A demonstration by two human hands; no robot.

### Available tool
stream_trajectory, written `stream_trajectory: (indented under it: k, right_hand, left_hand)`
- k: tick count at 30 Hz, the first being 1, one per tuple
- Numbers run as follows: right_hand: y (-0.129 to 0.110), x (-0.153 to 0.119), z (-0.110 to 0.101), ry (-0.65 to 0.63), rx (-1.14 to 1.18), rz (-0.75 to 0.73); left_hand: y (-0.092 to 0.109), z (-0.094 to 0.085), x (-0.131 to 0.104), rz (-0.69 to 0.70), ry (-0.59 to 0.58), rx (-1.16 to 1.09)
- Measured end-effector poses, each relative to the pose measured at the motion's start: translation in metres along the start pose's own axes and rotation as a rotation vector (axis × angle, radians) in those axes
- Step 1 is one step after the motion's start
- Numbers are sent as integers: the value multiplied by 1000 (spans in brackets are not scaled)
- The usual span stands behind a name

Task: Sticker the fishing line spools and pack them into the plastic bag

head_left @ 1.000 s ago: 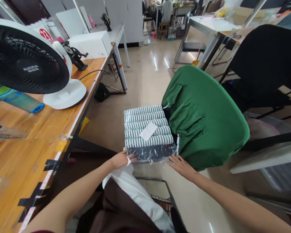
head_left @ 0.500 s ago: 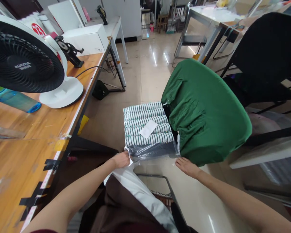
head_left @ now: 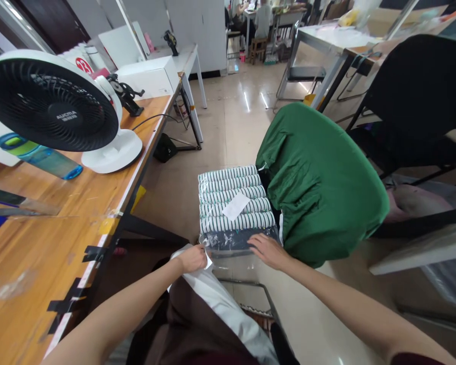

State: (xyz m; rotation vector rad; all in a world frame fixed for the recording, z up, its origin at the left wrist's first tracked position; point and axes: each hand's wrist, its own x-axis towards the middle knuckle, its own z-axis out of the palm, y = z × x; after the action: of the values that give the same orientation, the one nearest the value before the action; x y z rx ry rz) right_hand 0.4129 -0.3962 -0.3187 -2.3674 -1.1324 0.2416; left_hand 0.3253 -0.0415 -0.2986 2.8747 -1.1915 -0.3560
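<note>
Rolled striped fabric pieces point(head_left: 235, 180) lie side by side inside a clear plastic bag point(head_left: 228, 263) on a dark chair seat point(head_left: 228, 241). A white paper slip point(head_left: 236, 206) rests on top of them. My left hand point(head_left: 193, 258) is closed on the near left corner of the bag, with a bit of white showing beside the fingers. Over the bag's loose near flap, my right hand point(head_left: 268, 249) reaches with fingers stretched and apart. The chair's green cloth cover point(head_left: 323, 182) stands directly to the right of the rolls.
A wooden table point(head_left: 79, 203) on the left carries a fan point(head_left: 64, 111) and a blue bottle point(head_left: 45, 159). Black chairs point(head_left: 421, 91) stand at the right. White tables point(head_left: 334, 38) and seated people are farther back.
My right hand has moved left and inward from the bag's right corner onto its near flap. My left hand keeps hold of the left corner. The view has shifted slightly.
</note>
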Motion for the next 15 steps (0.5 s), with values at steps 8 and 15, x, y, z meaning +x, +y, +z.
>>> stream_trajectory:
  k: [8,15]
  right_hand:
    - [32,-7,-3,43,43,32]
    - [59,-74,14,-74,-460,-293]
  left_hand:
    - [-4,-19,-12,-13,51,30]
    - [6,-31,0,2,39,-58]
